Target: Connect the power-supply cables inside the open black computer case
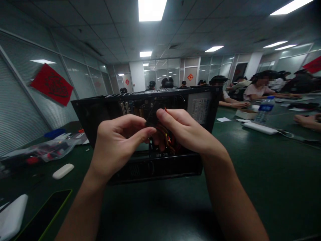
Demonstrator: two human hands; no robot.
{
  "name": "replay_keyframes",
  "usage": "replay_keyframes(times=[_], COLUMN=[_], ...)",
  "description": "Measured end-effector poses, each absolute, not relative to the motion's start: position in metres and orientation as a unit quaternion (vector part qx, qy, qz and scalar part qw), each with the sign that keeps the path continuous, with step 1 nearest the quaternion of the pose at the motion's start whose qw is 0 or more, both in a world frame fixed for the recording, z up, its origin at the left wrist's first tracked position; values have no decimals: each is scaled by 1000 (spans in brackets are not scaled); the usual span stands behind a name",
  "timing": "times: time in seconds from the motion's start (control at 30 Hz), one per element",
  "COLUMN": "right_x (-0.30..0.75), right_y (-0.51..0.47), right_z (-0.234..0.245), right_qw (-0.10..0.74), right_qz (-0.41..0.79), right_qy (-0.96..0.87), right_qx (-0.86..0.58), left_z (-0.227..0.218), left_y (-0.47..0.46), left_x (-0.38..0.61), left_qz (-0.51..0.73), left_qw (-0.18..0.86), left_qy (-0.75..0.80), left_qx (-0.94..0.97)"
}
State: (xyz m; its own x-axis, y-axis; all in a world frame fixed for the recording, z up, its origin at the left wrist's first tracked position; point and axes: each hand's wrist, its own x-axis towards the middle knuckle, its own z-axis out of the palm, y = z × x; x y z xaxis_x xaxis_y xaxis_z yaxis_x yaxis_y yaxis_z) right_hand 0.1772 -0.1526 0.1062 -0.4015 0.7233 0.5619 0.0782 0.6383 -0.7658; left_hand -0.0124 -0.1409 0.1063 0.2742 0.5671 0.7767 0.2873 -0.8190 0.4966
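In front of me stands a black computer case (160,166), its open side facing me and its inside dark. My right hand (189,130) pinches a small flat black part (151,115) between thumb and fingers, inside the opening. Against the left side of this part, my left hand (117,142) has its thumb and fingers closed in a loose pinch. Shadow hides the exact kind of the part. Red, yellow and black cables (171,144) hang below my right hand. A power supply with a pale label (199,108) sits at the right inside the case.
On the green table (240,170) lie a phone (46,214), a white oval case (63,171) and a plastic bag (47,152) at left. To the right are a white power strip (260,128), a water bottle (265,108) and a small box (245,114). Several people sit beyond.
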Motion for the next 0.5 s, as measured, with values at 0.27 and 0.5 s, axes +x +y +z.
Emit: replay_keyframes(times=[0.27, 0.5], right_x=[176, 174], right_y=[-152, -147], right_z=[106, 105], right_qw=[472, 486], right_qz=[362, 351], right_qy=[-760, -758], right_qx=[-261, -257], left_z=[108, 109], left_y=[-144, -140], left_x=[-13, -17], left_qz=[533, 540], left_qw=[118, 137], left_qy=[273, 275], left_qx=[792, 784])
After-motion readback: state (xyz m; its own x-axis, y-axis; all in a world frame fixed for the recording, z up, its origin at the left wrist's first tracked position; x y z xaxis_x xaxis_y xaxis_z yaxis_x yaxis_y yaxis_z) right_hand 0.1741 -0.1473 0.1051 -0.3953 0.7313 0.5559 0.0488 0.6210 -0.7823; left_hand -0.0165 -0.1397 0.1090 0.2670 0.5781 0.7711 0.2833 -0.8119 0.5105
